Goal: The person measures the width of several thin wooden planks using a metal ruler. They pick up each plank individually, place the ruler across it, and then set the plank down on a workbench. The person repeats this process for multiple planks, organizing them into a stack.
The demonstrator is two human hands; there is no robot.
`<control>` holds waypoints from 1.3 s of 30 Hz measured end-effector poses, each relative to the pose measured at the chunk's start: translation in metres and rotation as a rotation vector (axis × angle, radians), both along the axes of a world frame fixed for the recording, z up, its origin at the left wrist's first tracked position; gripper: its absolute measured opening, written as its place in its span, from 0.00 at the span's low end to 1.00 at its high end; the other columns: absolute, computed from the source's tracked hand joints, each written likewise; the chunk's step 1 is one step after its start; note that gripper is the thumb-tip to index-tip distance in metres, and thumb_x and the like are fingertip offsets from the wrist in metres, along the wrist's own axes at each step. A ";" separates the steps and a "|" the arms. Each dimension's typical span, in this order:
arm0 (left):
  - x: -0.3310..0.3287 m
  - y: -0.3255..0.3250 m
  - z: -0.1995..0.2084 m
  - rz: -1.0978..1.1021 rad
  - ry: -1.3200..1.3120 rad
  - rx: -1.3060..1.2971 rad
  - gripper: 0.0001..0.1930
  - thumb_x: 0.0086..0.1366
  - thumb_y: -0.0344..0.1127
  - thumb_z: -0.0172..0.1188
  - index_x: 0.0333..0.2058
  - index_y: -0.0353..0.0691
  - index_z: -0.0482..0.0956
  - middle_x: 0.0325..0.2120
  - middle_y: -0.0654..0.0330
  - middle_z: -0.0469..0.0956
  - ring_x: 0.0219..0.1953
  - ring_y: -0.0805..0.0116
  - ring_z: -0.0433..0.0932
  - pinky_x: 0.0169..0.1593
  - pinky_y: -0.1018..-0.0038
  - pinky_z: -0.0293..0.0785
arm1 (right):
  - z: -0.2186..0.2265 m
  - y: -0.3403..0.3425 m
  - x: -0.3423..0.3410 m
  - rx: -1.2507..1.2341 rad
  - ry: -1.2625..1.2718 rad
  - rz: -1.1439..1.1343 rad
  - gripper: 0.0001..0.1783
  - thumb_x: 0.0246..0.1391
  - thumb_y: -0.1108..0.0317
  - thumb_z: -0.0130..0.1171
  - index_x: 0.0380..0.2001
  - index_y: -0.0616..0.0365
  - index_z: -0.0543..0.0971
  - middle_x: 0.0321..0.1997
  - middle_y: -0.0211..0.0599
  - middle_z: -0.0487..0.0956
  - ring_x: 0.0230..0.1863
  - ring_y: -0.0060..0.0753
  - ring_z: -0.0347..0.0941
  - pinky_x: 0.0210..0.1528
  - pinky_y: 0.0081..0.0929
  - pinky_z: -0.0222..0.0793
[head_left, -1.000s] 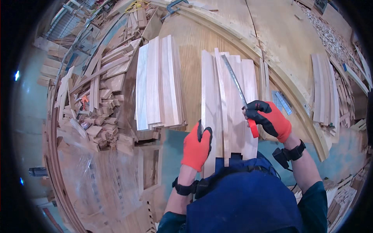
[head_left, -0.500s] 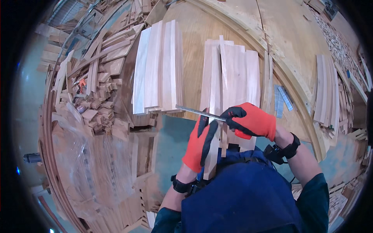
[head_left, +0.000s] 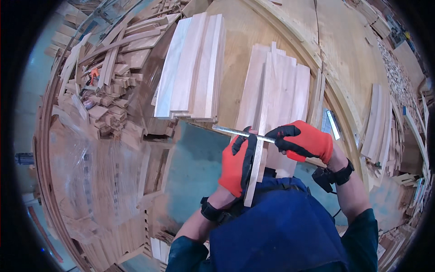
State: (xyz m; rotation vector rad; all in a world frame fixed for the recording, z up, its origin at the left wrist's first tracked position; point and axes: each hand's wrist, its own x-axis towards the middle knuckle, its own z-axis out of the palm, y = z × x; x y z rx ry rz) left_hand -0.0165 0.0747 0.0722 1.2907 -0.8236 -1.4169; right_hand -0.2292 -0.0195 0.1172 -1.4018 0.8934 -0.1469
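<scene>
My left hand [head_left: 235, 164], in a red glove with black fingers, is closed round a long, narrow wooden strip [head_left: 253, 174]. The strip's near end hangs by my apron, and its far part runs up over a stack of boards [head_left: 290, 86]. My right hand [head_left: 303, 141], gloved the same way, is closed on a thin grey metal blade [head_left: 235, 131]. That blade crosses the strip, and its free end sticks out past my left fingertips. A red part shows under my right hand; whether it belongs to the blade tool I cannot tell.
A second board stack [head_left: 190, 68] stands on the plywood table [head_left: 235, 34] to the left. Further left lies a heap of offcuts [head_left: 108, 109], with plastic-wrapped wood [head_left: 104, 177] nearer. Past the curved wooden rail [head_left: 344, 109] on the right are more boards [head_left: 378, 122].
The view has shifted a little, and both hands now appear slightly further right. The wooden strip has turned, so its narrower side shows. The blade still lies across it.
</scene>
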 end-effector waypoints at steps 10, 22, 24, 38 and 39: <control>0.005 0.004 -0.001 -0.056 -0.072 -0.069 0.17 0.76 0.39 0.54 0.54 0.33 0.78 0.40 0.67 0.79 0.43 0.82 0.73 0.47 0.80 0.72 | 0.002 -0.001 0.001 -0.140 0.015 0.092 0.22 0.58 0.66 0.56 0.55 0.57 0.82 0.24 0.27 0.77 0.24 0.17 0.69 0.29 0.23 0.68; 0.008 0.006 -0.019 -0.091 -0.154 -0.240 0.15 0.75 0.35 0.56 0.53 0.32 0.79 0.44 0.63 0.80 0.46 0.79 0.76 0.50 0.77 0.74 | 0.001 0.004 -0.001 -0.005 0.067 0.056 0.26 0.57 0.68 0.52 0.60 0.56 0.79 0.21 0.24 0.74 0.17 0.15 0.67 0.21 0.21 0.63; 0.004 0.007 -0.014 -0.044 -0.088 -0.183 0.15 0.74 0.34 0.56 0.53 0.32 0.79 0.44 0.62 0.80 0.46 0.79 0.76 0.50 0.78 0.74 | 0.006 0.004 -0.001 0.024 0.069 0.048 0.26 0.58 0.68 0.52 0.60 0.56 0.79 0.20 0.23 0.74 0.17 0.15 0.67 0.21 0.21 0.63; 0.002 0.005 -0.007 -0.050 -0.225 -0.222 0.16 0.75 0.36 0.57 0.53 0.30 0.78 0.41 0.64 0.80 0.42 0.81 0.75 0.46 0.80 0.74 | 0.008 0.003 -0.001 -0.025 0.123 0.074 0.24 0.58 0.70 0.54 0.58 0.57 0.79 0.20 0.27 0.76 0.21 0.19 0.70 0.27 0.25 0.68; 0.002 0.005 -0.007 -0.049 -0.253 -0.234 0.16 0.75 0.36 0.57 0.53 0.30 0.78 0.41 0.64 0.80 0.42 0.81 0.75 0.46 0.80 0.74 | 0.008 0.003 0.000 -0.003 0.115 0.067 0.24 0.58 0.70 0.54 0.58 0.57 0.79 0.20 0.27 0.76 0.21 0.18 0.69 0.27 0.24 0.68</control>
